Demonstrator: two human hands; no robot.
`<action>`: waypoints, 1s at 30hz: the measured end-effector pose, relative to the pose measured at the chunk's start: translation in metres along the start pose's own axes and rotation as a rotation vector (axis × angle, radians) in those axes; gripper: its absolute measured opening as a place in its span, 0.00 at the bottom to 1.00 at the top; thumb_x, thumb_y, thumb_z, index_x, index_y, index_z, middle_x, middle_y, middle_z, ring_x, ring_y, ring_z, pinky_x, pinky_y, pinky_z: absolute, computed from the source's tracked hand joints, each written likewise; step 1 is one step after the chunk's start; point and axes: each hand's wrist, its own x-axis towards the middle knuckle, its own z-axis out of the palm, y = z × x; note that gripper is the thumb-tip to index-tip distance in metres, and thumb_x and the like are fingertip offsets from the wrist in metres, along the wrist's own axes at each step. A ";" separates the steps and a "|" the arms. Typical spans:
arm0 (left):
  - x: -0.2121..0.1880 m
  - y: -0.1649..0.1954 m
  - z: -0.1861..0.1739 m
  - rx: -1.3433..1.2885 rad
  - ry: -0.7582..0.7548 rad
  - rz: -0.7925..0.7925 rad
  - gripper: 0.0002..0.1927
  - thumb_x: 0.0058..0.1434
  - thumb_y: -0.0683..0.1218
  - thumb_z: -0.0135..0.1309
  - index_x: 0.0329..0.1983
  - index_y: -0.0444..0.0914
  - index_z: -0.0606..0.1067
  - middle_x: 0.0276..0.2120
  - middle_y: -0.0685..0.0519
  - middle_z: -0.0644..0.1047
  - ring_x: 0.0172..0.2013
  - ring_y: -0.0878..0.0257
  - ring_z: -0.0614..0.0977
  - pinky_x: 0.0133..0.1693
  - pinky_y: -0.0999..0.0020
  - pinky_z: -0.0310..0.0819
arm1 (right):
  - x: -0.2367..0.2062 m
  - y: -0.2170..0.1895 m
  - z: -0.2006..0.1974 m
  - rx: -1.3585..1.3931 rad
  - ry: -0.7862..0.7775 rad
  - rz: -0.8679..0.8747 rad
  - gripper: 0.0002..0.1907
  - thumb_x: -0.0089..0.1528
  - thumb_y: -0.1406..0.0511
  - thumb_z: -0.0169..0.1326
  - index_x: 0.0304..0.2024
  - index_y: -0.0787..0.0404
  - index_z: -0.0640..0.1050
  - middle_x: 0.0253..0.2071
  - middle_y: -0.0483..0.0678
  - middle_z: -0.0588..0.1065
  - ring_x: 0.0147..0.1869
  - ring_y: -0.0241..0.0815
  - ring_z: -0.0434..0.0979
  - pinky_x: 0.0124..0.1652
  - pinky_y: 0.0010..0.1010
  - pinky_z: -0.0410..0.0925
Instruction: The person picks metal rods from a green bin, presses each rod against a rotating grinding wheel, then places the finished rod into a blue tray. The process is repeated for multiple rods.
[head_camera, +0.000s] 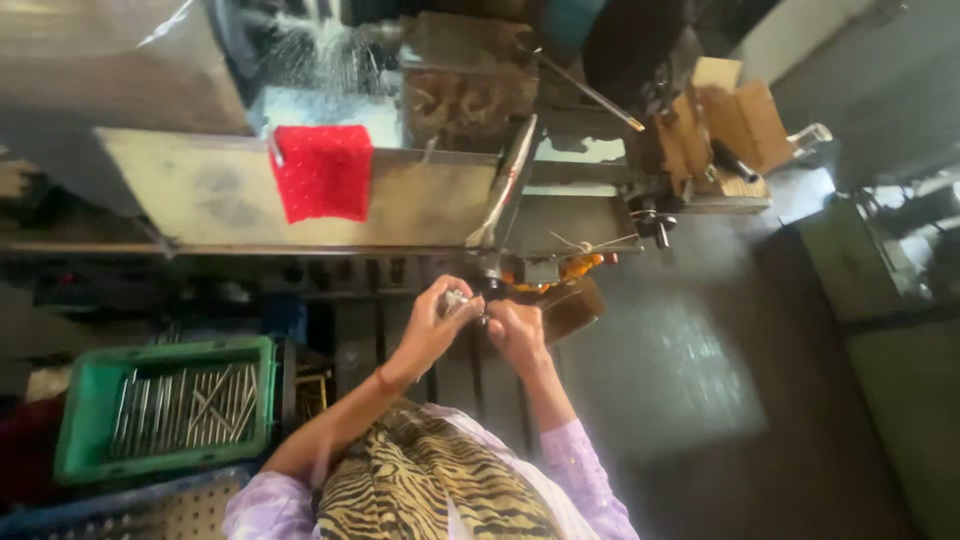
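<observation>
Your left hand (435, 325) and right hand (517, 332) meet just in front of the machine, fingers curled in toward each other. Between them sits a small shiny metal part (458, 299), pinched by the fingertips of your left hand; your right hand closes in beside it and touches it from the right, though the view is too blurred to tell how firmly that hand grips. Both hands are mostly closed, not spread.

Just beyond your right hand, a brown wooden piece (572, 308) sits low on the machine, with an orange fitting (578, 266) above it. Farther off, a red cloth (322, 170) hangs over the edge of the long metal tray (200, 190), and coolant sprays down behind it. To your near left, a green crate (95, 400) holds a loose pile of thin metal rods (185, 405). Far right on the machine rests a cardboard box (745, 115).
</observation>
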 end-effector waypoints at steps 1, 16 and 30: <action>0.000 -0.001 0.003 -0.032 -0.016 -0.010 0.08 0.63 0.45 0.62 0.39 0.39 0.74 0.29 0.60 0.74 0.31 0.75 0.72 0.32 0.78 0.67 | 0.001 -0.001 -0.002 0.013 -0.004 0.011 0.16 0.71 0.55 0.49 0.42 0.62 0.76 0.28 0.53 0.74 0.30 0.56 0.77 0.31 0.44 0.68; 0.022 0.019 0.000 -0.523 -0.388 -0.343 0.04 0.67 0.41 0.56 0.41 0.40 0.72 0.24 0.63 0.66 0.19 0.78 0.61 0.19 0.79 0.48 | 0.046 -0.056 -0.085 0.599 -0.394 0.510 0.11 0.62 0.61 0.64 0.36 0.65 0.83 0.29 0.49 0.81 0.31 0.36 0.79 0.32 0.31 0.70; 0.009 0.007 0.012 -0.367 -0.204 -0.457 0.07 0.65 0.45 0.58 0.38 0.41 0.71 0.16 0.64 0.61 0.13 0.77 0.58 0.15 0.77 0.45 | -0.003 -0.013 -0.055 0.833 -0.364 0.623 0.12 0.63 0.60 0.62 0.37 0.64 0.86 0.25 0.44 0.79 0.26 0.30 0.73 0.27 0.24 0.65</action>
